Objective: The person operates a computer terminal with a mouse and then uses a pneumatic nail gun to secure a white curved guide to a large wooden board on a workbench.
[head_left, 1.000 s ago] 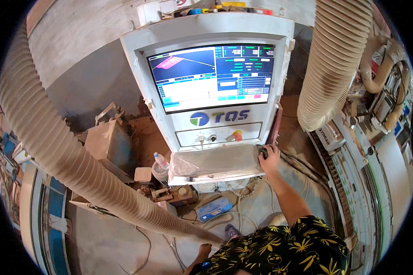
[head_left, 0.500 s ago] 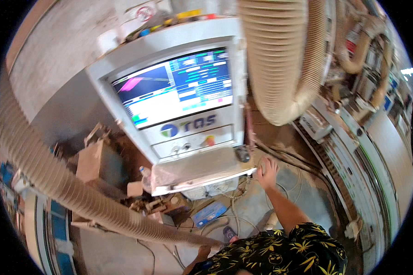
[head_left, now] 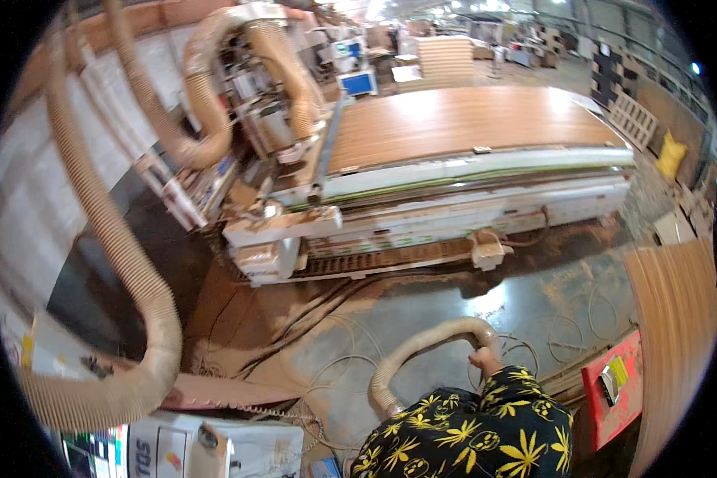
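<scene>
My right hand (head_left: 485, 361) is low in the view, right of the middle, in front of my black and yellow patterned sleeve. Its fingers look curled at the end of a beige ribbed hose (head_left: 430, 329), which arches from near my body over the grey floor. Blur hides the fine detail of the grip. My left hand is out of sight. At the lower left stands the control console (head_left: 171, 454), its lit screen (head_left: 95, 452) partly cut off by the rim.
Ahead is a long machine bed (head_left: 454, 215) topped by a wood-grain sheet (head_left: 462, 123). A thick ribbed duct (head_left: 147, 319) hangs at the left. Cables (head_left: 319, 307) lie on the dusty floor. To the right are a red board (head_left: 625, 390), a wood-grain panel (head_left: 677, 319) and a yellow sack (head_left: 671, 155).
My view has swung right, from the console to the machine bed. My right hand has left the console's shelf edge and is now at the hose. The left hand has gone out of view.
</scene>
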Demonstrator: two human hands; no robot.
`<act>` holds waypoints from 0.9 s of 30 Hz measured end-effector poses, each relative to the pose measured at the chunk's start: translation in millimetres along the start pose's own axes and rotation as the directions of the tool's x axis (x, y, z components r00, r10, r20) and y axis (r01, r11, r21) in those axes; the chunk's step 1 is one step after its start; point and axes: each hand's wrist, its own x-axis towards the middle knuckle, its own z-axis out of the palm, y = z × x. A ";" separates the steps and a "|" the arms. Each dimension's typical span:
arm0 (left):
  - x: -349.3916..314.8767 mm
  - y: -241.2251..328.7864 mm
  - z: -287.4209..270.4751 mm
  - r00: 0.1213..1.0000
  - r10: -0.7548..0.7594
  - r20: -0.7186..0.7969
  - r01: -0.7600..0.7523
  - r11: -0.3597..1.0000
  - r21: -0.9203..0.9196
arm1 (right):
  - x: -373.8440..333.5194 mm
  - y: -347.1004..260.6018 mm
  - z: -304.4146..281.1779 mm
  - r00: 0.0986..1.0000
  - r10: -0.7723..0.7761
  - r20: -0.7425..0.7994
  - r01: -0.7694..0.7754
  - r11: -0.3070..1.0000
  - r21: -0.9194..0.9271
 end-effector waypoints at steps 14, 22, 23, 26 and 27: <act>142.7 267.7 7.6 0.968 0.248 0.045 -0.252 0.958 0.140 | -114.3 143.4 -10.2 0.813 0.574 0.092 -0.471 0.558 0.683; 132.2 451.1 65.3 0.851 0.395 0.347 -0.499 0.813 0.300 | -152.1 231.4 147.9 0.551 0.805 0.220 -0.531 0.135 0.836; 142.3 459.0 71.9 0.837 0.386 0.387 -0.519 0.784 0.339 | -160.8 230.1 167.3 0.531 0.810 0.248 -0.534 0.092 0.841; 184.9 471.3 81.4 0.832 0.313 0.457 -0.521 0.724 0.453 | -171.5 224.2 212.8 0.541 0.791 0.286 -0.515 0.042 0.856; 200.4 476.7 95.4 0.805 0.313 0.503 -0.557 0.689 0.463 | -172.4 221.9 199.6 0.516 0.807 0.288 -0.528 0.035 0.848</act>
